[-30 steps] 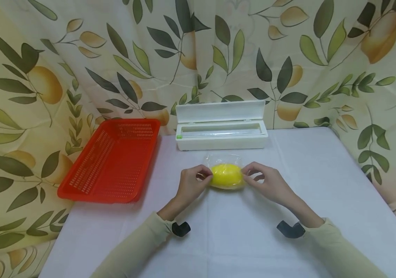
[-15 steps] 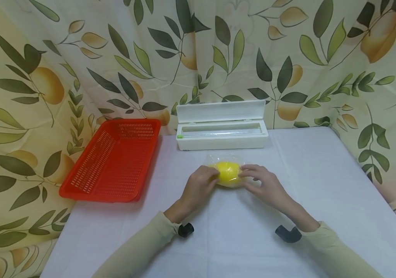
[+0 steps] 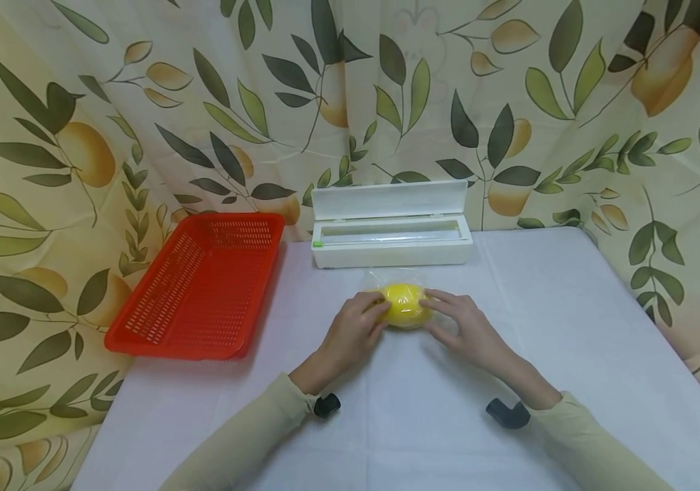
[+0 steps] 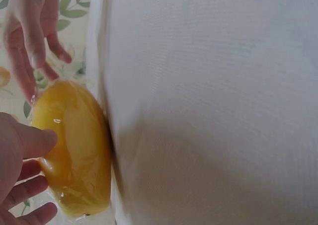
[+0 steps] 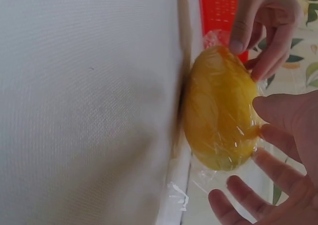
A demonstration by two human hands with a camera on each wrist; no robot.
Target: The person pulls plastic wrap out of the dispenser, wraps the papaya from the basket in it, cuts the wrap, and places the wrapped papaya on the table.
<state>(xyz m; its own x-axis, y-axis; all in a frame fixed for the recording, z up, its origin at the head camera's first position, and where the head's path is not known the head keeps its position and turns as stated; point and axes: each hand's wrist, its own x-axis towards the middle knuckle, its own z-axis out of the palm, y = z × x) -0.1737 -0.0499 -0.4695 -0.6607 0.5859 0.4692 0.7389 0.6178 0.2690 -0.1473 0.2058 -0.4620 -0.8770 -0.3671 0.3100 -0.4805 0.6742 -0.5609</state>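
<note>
A yellow oval fruit (image 3: 406, 305), its kind uncertain but mango-like, lies on the white-covered table in clear plastic film. Loose film (image 3: 393, 275) sticks out behind it. My left hand (image 3: 355, 327) holds the fruit's left end, the thumb lying on it in the left wrist view and the fingers curled along its side. At the other end is my right hand (image 3: 473, 334); its fingers are fairly straight and the fingertips (image 5: 263, 131) touch the film. Wrinkled film covers the fruit (image 5: 221, 111) in the right wrist view.
Behind the fruit stands a white film box (image 3: 391, 256), lid raised, with a roll of clear film (image 3: 393, 236) inside. A red perforated basket (image 3: 202, 293) sits to the left. Leaf-patterned cloth (image 3: 417, 102) hangs behind the table (image 3: 424, 423).
My left hand has moved right and closer round the fruit, which has shifted slightly right. My right hand's fingers have gone from pinching the film's edge to spreading against the wrapped end.
</note>
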